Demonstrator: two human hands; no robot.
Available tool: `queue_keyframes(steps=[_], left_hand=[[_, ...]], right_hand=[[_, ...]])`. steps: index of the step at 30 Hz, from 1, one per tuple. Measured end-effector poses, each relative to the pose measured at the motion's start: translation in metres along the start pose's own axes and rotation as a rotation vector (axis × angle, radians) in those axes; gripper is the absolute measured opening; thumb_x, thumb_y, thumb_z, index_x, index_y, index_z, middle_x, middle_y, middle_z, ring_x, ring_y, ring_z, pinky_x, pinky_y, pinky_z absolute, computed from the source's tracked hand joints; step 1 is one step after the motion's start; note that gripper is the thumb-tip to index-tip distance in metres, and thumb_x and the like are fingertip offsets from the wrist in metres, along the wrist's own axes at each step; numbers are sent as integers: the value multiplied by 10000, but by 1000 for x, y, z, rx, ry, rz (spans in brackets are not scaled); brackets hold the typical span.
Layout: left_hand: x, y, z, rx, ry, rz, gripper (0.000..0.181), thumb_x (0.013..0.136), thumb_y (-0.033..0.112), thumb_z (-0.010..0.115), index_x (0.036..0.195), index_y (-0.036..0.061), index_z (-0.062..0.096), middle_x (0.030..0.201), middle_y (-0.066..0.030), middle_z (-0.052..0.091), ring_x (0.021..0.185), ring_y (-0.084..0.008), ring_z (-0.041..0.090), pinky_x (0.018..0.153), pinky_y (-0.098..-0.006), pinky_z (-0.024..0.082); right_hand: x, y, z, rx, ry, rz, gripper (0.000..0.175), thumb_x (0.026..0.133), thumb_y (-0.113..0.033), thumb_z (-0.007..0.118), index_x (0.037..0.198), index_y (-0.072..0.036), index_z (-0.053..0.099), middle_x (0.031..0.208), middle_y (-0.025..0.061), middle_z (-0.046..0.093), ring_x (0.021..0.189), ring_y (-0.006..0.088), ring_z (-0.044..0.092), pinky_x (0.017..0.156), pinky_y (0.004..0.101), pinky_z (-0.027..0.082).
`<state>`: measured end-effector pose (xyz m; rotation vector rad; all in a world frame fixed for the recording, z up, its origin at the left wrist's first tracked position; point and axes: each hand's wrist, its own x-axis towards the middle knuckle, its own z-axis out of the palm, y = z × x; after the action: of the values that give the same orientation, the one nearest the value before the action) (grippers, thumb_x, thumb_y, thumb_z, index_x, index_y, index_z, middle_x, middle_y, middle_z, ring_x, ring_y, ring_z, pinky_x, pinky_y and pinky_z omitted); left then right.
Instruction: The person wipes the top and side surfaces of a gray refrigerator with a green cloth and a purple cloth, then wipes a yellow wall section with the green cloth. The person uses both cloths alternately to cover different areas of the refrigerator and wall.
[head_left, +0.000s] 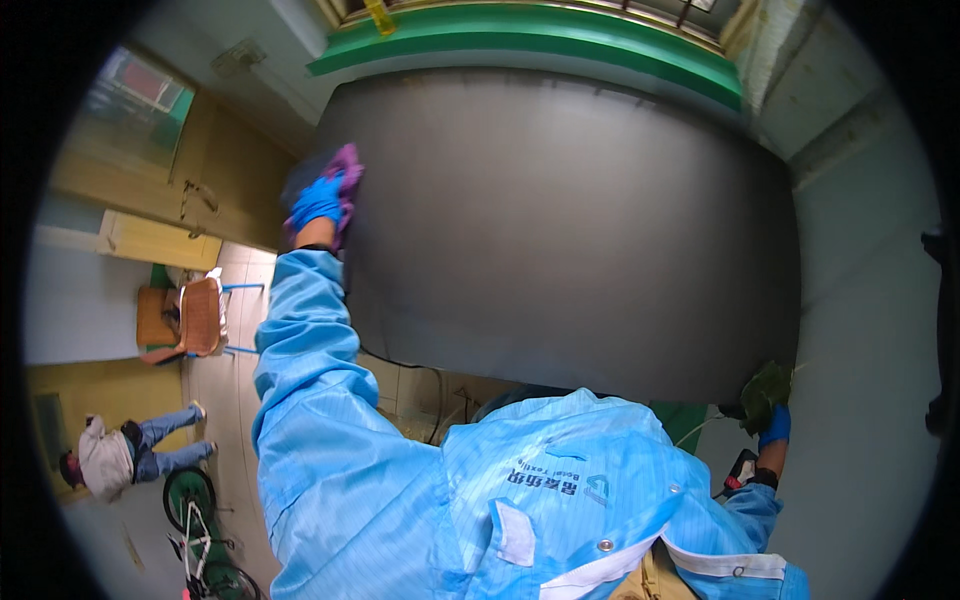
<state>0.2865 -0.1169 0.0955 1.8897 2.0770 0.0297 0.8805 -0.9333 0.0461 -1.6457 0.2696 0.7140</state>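
Observation:
At the far left edge of the dark grey table top (562, 225), my left hand (319, 201) wears a blue glove and grips a purple cloth (346, 169). The cloth shows on both sides of the hand, slightly blurred. My right hand (775, 426), also in a blue glove, is at the near right corner of the table. It touches a dark green item (763, 397), a large leaf or a cloth. Its fingers are mostly hidden behind that item. Below the right hand, a red and black object (741, 471) is partly visible.
A green window sill (525, 26) with a yellow bottle (380, 16) runs behind the table. A black cable (439, 397) hangs at the near edge. To the left are a wooden door (225, 150), a chair (202, 316), a bicycle (195, 517) and a standing person (112, 454).

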Motion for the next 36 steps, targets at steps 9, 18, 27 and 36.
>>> queue_keyframes(steps=[9, 18, 27, 36], left_hand=[[6, -173, 29, -932, 24, -551, 647, 737, 816, 613, 885, 202, 754, 594, -8, 532, 432, -188, 363, 422, -350, 243], [-28, -244, 51, -1169, 31, -480, 375, 908, 542, 647, 847, 172, 663, 644, -17, 500, 463, -185, 466, 385, -333, 373], [-136, -83, 21, 591, 79, 225, 694, 884, 363, 681, 1508, 233, 406, 1533, -167, 405, 1266, -395, 536, 1041, -490, 445], [-225, 140, 56, 460, 299, 761, 673, 913, 428, 663, 1496, 181, 437, 1528, -169, 423, 1380, -351, 438, 1120, -453, 374]], right_hand=[[1, 10, 5, -55, 140, -105, 488, 962, -222, 488, 1421, -55, 497, 1318, 145, 585, 1141, 292, 583, 963, 425, 489], [-12, 0, 34, -146, 174, -171, 532, 889, -136, 521, 1407, -16, 500, 1229, 164, 622, 1078, 265, 602, 918, 401, 498], [2, 16, 50, 6, 120, -296, 507, 889, -111, 533, 1387, -15, 531, 1260, 166, 636, 1079, 263, 616, 968, 365, 474], [9, 87, 36, -519, 115, -54, 436, 886, -134, 629, 1306, -23, 603, 1177, 148, 685, 991, 271, 666, 880, 371, 524]])
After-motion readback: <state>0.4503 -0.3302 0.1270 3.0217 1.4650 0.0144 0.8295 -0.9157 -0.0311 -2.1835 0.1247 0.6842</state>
